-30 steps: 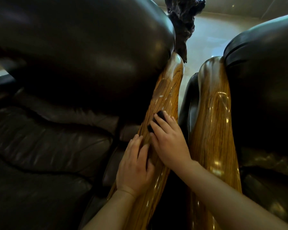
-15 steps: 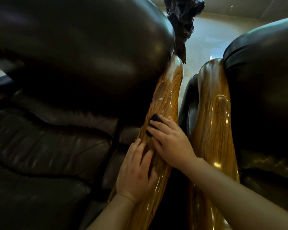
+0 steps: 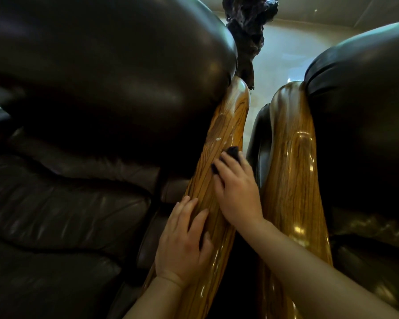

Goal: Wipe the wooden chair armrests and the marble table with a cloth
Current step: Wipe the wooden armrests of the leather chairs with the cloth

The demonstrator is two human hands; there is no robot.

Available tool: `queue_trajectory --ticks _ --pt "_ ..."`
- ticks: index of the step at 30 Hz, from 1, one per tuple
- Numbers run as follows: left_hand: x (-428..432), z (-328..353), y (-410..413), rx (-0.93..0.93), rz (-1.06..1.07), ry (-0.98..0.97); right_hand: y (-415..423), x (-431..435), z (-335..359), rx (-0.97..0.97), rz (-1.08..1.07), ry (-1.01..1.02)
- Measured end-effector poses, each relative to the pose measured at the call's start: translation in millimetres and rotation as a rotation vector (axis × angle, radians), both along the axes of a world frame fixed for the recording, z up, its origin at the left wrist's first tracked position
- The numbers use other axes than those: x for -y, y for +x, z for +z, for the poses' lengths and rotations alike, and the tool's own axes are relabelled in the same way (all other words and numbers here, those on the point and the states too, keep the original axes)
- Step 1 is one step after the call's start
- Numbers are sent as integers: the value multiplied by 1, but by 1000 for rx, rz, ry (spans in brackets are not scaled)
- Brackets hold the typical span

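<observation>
Two dark leather chairs [image 3: 101,100] stand side by side. Right hand [image 3: 237,189] presses a dark cloth [image 3: 232,153] flat on the glossy armrest [image 3: 219,162]; left hand [image 3: 184,240] rests open, bracing. Cloth appears soft, light; varnish likely slippery. Pin cloth under fingertips.

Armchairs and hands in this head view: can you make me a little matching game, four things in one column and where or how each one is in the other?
Things:
1. dark cloth
2. left hand
3. right-side armrest
4. dark carved figure

States:
A. lies flat on the left-side armrest, nearer the camera
B. untouched, glossy wood
C. pressed under the right hand
D. stands beyond the armrest tips

Pairs: 1-C, 2-A, 3-B, 4-D
</observation>
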State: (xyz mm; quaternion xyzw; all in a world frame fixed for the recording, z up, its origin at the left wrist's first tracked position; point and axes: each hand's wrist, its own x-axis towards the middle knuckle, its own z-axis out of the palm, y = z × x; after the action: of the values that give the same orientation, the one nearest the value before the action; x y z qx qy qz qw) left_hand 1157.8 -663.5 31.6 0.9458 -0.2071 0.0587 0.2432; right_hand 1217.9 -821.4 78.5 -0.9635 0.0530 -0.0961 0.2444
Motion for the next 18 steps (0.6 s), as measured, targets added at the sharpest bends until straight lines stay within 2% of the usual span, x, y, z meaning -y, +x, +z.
queue_trajectory --ticks 4,6,10,12,15,16,18 --pt "0 1 1 5 -1 11 -30 11 -4 31 303 -163" --pt "0 1 1 0 -1 4 -23 12 -2 50 253 -131" --pt "0 -2 1 -5 9 18 11 -4 6 -2 -6 10" --pt "0 -3 1 -10 6 14 8 -4 4 3 84 -58" --pt "-1 -2 2 -13 -3 -9 -14 11 -1 46 358 -137" --pt "-1 -2 2 -13 -1 -15 -17 17 -3 61 395 -143" --pt "-1 -4 1 -17 2 -25 -10 20 -4 72 308 -115"
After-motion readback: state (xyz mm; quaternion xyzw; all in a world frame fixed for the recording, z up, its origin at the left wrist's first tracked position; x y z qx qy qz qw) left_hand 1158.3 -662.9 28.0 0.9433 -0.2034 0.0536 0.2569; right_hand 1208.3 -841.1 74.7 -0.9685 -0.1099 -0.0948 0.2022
